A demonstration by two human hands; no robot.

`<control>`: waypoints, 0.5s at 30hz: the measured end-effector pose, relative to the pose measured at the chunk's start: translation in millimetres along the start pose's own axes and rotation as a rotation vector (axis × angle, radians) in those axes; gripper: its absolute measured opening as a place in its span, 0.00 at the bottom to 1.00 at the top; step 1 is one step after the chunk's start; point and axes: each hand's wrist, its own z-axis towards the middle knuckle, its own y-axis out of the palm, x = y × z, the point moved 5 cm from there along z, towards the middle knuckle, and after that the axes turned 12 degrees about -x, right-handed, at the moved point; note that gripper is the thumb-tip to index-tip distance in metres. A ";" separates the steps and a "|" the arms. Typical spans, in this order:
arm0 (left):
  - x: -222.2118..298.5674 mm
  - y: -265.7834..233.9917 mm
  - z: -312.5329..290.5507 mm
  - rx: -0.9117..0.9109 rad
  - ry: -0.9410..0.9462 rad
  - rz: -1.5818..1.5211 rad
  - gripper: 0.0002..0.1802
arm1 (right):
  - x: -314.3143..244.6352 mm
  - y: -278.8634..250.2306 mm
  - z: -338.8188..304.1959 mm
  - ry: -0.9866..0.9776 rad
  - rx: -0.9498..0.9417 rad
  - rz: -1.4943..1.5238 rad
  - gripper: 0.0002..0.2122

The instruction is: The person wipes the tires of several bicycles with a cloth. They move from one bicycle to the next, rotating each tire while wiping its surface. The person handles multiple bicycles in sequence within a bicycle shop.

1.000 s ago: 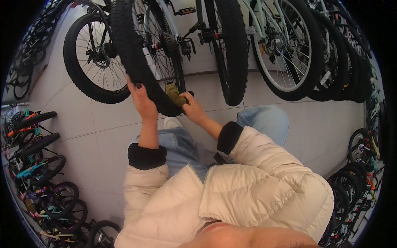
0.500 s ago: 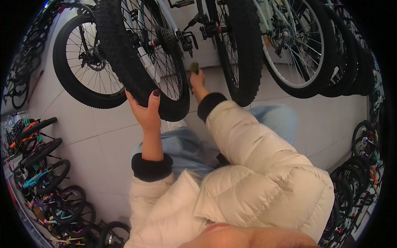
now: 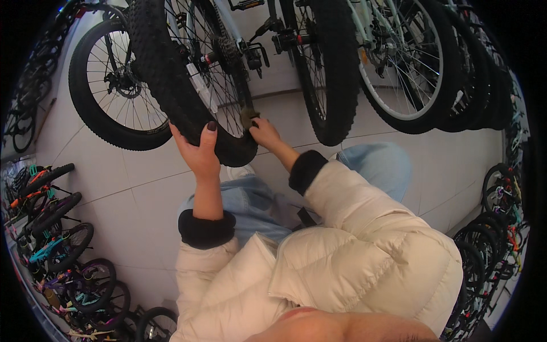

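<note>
My left hand (image 3: 198,153) grips the lower end of a wide, knobby black bicycle tire (image 3: 171,85), thumb on the near tread and fingers round its left side. My right hand (image 3: 265,134) is closed on a small brush (image 3: 249,115) with an olive-brown tuft; its handle is mostly hidden in the fingers. The tuft meets the right side of the same wheel, in front of the tire's edge by the spokes (image 3: 225,94). Above, the wheel's hub and sprockets (image 3: 228,51) show, with a derailleur (image 3: 256,60) beside them.
Another fat-tired wheel (image 3: 336,85) stands just right of my right hand, then a silver-rimmed wheel (image 3: 436,85). A thinner black-tired wheel (image 3: 77,91) is at the left. Small bicycles line the left (image 3: 68,239) and right (image 3: 478,245) edges of the tiled floor (image 3: 142,211).
My right hand has moved left and down, bringing the brush from the gap between the wheels to the side of the left fat-tired wheel. My left hand keeps its grip.
</note>
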 end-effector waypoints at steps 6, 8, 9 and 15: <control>-3.4 -1.5 2.6 0.013 0.005 -0.069 0.31 | -85.8 -23.5 -96.1 -0.229 -0.115 0.450 0.17; -4.4 -1.6 4.0 -0.007 0.018 -0.078 0.30 | -130.3 -42.6 -113.1 -0.299 -0.166 0.606 0.15; -4.0 -1.3 4.8 -0.023 0.033 -0.068 0.31 | -155.9 -50.9 -119.5 -0.404 -0.208 0.711 0.14; -6.5 -1.3 5.0 -0.050 0.058 -0.076 0.30 | -236.7 -69.4 -79.6 -0.650 -0.174 0.921 0.18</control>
